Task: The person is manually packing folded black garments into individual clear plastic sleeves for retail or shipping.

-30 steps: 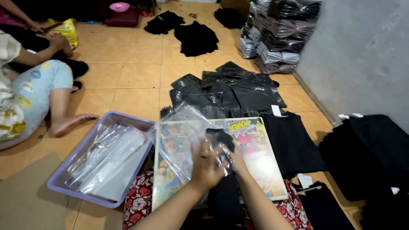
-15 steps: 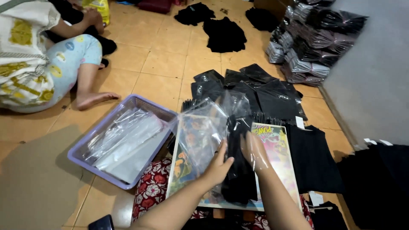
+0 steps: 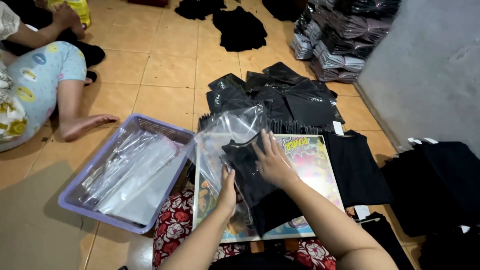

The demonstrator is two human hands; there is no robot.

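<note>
Since before, black garment (image 3: 255,182) slid bagward beneath right hand (image 3: 272,162) fingers (image 3: 261,145).

Black folded shirt (image 3: 250,172) — bright cartoon-printed board (image 3: 310,160), lilac basket (image 3: 75,197), red floral cloth (image 3: 172,227).

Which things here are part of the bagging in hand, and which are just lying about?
In hand:
- folded black garment
- clear plastic bag around it
- left hand, right hand
- colourful flat board underneath

Lying about:
- lilac plastic basket of clear bags
- bagged black garments on the floor
- wrapped stack by the wall
- loose black garments
</note>
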